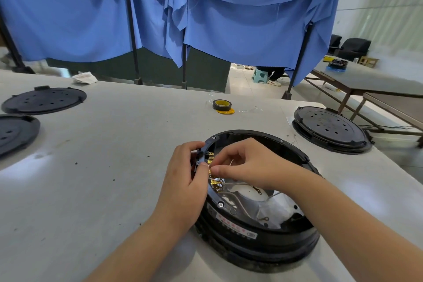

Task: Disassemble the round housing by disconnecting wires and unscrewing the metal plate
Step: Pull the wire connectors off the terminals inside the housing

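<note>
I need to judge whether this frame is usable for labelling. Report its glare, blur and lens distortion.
Head view: wide-angle bending curves the pale grey table edge and the blue cloth curtain poles; bright glare patches lie on the table at far left and right; the far right background is smeared; the left hand, right hand and open black round housing are fairly sharp, and the small brass terminals show.

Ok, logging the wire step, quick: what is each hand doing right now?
Left hand: grips the housing rim at the connector block.
Right hand: fingers pinch a brass terminal inside the housing.
</note>
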A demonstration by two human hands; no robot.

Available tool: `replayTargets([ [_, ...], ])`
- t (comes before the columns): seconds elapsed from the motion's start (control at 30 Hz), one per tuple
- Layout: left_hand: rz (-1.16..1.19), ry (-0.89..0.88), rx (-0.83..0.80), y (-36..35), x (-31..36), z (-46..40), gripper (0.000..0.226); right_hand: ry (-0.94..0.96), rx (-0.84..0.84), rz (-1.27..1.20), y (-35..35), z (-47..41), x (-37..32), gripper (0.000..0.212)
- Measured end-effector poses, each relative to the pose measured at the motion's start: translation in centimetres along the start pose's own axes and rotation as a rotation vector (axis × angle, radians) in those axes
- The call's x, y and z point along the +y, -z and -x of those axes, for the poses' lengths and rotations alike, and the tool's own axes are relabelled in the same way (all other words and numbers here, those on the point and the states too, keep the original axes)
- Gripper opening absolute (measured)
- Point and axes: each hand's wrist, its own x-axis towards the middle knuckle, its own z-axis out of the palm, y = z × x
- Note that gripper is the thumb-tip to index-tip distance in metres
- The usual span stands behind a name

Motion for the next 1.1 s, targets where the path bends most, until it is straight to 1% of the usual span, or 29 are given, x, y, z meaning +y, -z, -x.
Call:
replayTargets([
  [0.13, -0.009, 0.003, -0.003, -0.01, -0.04, 0.04, 0.031, -0.002, -0.008, 0.052, -0.06, 0.11, -0.12, 0.011],
  [0.27, -0.011, 0.0, -0.002, 0.01, -0.06, 0.03, 0.031, -0.004, -0.003, 0.027, -0.26, 0.25, -0.44, 0.015],
  [0.53, -0.003, -0.004, -0.008, 0.04, -0.09, 0.03, 0.031, 0.043, 0.016, 0.049, -0.37, 0.37, -0.43, 0.014],
  [0.77, 0.002, -0.007, -0.015, 0.11, 0.02, 0.06, 0.03, 0.083, 0.0, 0.084, -0.28, 0.49, -0.53, 0.01],
  [1.1, 0.021, -0.003, -0.018, 0.21, 0.18, 0.03, 0.03, 0.032, 0.024, 0.046, -0.23, 0.29, -0.51, 0.009],
])
